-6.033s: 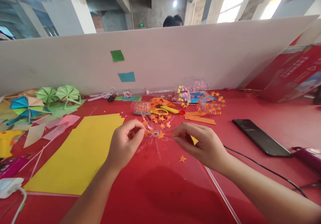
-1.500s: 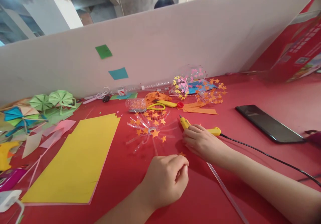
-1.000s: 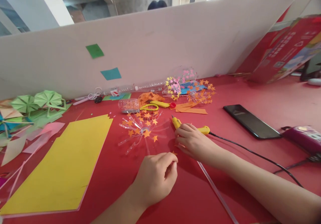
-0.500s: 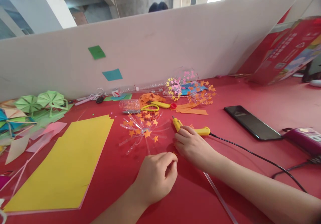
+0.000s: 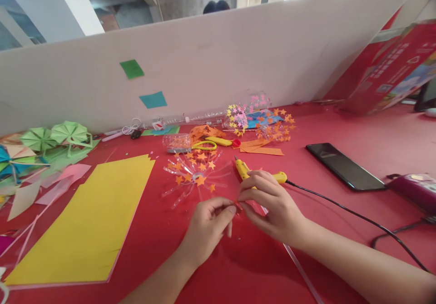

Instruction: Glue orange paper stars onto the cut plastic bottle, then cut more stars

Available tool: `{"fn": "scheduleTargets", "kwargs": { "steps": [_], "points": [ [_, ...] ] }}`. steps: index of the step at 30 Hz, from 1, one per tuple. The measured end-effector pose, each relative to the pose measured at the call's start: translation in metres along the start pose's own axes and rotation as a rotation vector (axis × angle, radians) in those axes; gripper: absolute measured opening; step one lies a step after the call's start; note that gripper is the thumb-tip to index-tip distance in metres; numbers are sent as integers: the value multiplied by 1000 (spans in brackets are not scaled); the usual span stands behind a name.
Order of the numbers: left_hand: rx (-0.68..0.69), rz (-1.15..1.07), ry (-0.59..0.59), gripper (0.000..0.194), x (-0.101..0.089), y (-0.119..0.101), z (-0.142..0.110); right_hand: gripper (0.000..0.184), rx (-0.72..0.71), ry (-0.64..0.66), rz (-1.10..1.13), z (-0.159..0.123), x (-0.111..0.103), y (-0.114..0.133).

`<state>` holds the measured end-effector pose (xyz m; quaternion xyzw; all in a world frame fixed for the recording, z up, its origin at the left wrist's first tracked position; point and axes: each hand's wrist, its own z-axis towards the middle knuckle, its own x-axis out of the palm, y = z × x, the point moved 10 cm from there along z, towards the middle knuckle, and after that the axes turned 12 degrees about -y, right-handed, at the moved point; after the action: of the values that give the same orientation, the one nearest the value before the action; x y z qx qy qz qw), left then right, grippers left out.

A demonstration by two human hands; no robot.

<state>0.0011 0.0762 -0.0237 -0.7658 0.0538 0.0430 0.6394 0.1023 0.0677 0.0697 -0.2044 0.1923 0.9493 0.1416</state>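
My left hand (image 5: pixel 213 226) and my right hand (image 5: pixel 272 204) meet in front of me, thumbs and fingertips pinched on a small orange paper piece (image 5: pixel 238 207). Fingers cover most of it, so its shape is unclear. Just beyond my right hand lies a yellow glue gun (image 5: pixel 242 168), its black cord (image 5: pixel 334 200) running right. A clear glue stick (image 5: pixel 301 270) sticks out from beneath my right hand and forearm. Ahead of my left hand, a cut plastic bottle piece (image 5: pixel 197 177) spreads its clear strips on the table, with orange stars on many tips.
Yellow paper sheets (image 5: pixel 88 222) lie left, beside green folded paper shapes (image 5: pixel 70 133). Scissors (image 5: pixel 204 145), orange strips (image 5: pixel 262 150) and more starred bottle pieces (image 5: pixel 275 126) sit toward the white partition (image 5: pixel 190 67). A phone (image 5: pixel 344 165) and red box (image 5: pixel 391 70) stand right.
My right hand has drawn back from beside the glue gun to my left hand's fingertips. My left hand has turned and lifted slightly, and both now pinch the small orange paper piece.
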Motion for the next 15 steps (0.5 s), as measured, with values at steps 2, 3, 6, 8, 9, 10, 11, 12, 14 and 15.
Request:
{"fn": "scheduleTargets", "kwargs": {
  "steps": [2, 3, 6, 8, 9, 10, 11, 12, 14, 15],
  "points": [
    [-34, -45, 8, 29, 1, 3, 0, 14, -68, -4, -35, -1, 0, 8],
    [-33, -57, 1, 28, 0, 3, 1, 14, -73, -1, -38, -2, 0, 9],
    [2, -47, -14, 24, -1, 3, 1, 14, 29, 19, 22, -2, 1, -1],
    [6, -29, -10, 23, 0, 5, 2, 13, 71, 27, 45, -2, 2, -5],
    [-3, -27, -13, 24, 0, 6, 2, 13, 55, 22, 33, -2, 1, -5],
    [-16, -33, -21, 26, -1, 8, 3, 13, 21, 12, 6, -1, 1, -3],
    [-31, -45, -29, 28, -2, 9, 3, 13, -22, 3, -31, -1, 0, 0],
    [-46, -63, -33, 30, -3, 10, 4, 12, -65, 1, -72, -2, 0, 3],
    [-62, -114, -26, 32, -3, 9, 4, 12, -140, 22, -148, -3, 3, 8],
    [-62, -139, -14, 33, -3, 8, 4, 13, -174, 42, -178, -5, 5, 10]
  ]
}}
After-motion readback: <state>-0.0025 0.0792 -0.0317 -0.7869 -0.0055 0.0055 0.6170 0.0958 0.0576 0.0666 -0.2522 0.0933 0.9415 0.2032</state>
